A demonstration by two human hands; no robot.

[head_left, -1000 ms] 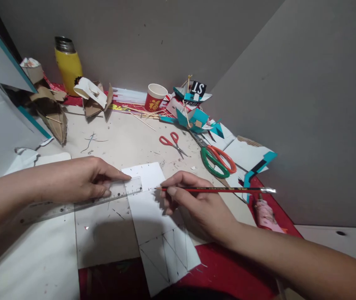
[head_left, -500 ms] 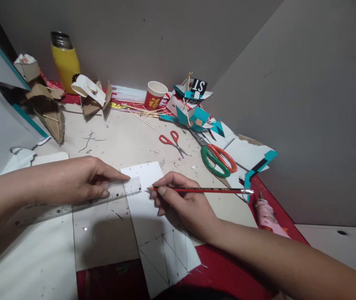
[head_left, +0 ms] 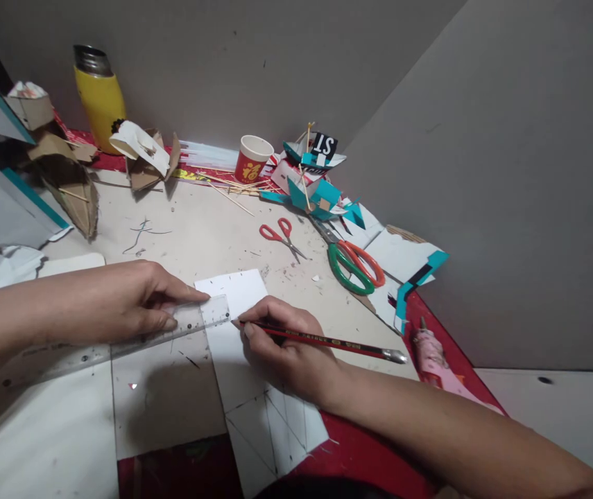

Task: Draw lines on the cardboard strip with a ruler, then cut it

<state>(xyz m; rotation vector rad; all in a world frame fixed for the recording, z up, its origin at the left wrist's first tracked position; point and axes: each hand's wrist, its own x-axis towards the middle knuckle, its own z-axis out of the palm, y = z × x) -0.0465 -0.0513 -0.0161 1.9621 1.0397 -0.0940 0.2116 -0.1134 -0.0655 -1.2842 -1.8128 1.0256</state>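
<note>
My left hand (head_left: pixel 134 301) presses a clear plastic ruler (head_left: pixel 216 312), thumb and index finger on it. The ruler's right end lies across a strip of white card (head_left: pixel 238 374), which has ruled lines and triangles near its lower end and small marks at its top. Between the fingers of my right hand (head_left: pixel 288 346) is a red and black pencil (head_left: pixel 327 339). Its tip is at the card, right by the ruler's end, and its metal-capped end points right. Whether the tip touches the card I cannot tell.
Small red scissors (head_left: pixel 281 239) and larger green-and-orange scissors (head_left: pixel 353 267) lie beyond my hands. Farther back stand a paper cup (head_left: pixel 253 159), a yellow bottle (head_left: pixel 99 104), cardboard boat models (head_left: pixel 70 187) and a teal boat model (head_left: pixel 317 197). A pink glue gun (head_left: pixel 431 353) is at the right.
The pencil has tilted, its back end dropping lower, and its tip has come down and left beside the ruler's end. The whole view has shifted slightly.
</note>
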